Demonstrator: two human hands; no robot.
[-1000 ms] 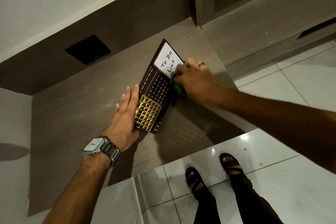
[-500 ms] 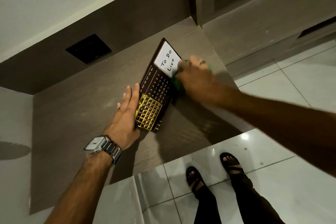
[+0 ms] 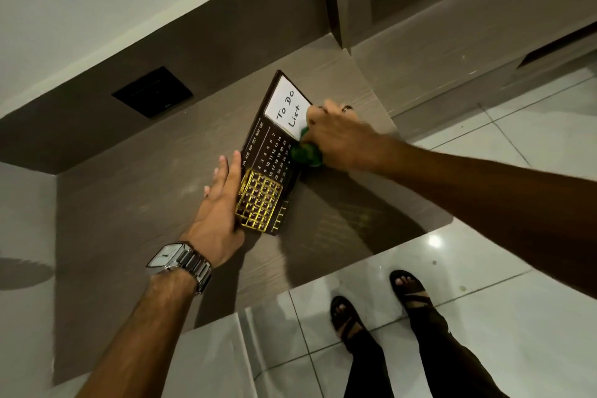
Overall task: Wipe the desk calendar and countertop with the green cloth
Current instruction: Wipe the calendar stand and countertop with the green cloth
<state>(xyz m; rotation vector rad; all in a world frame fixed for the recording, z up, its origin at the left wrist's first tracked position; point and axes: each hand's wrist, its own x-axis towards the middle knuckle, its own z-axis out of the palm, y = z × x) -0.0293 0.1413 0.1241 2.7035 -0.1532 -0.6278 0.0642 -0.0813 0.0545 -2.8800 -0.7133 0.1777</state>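
Observation:
A dark brown desk calendar [image 3: 269,152] lies flat on the wood-grain countertop [image 3: 135,191]. It has a white "To Do List" panel at its far end and a gold grid at its near end. My right hand [image 3: 336,136] is closed on a bunched green cloth [image 3: 307,154] and presses it against the calendar's right edge, beside the white panel. Most of the cloth is hidden under the hand. My left hand [image 3: 219,203] lies flat with fingers together along the calendar's left edge, touching it.
A black square plate [image 3: 151,96] is set in the brown back panel behind the countertop. A vertical cabinet edge [image 3: 336,10] rises at the counter's far right corner. The counter's front edge [image 3: 355,260] drops to a glossy tiled floor where my sandalled feet [image 3: 378,304] stand.
My right hand with the cloth has slid slightly up along the calendar's right edge toward the white panel. My left hand has stayed in place.

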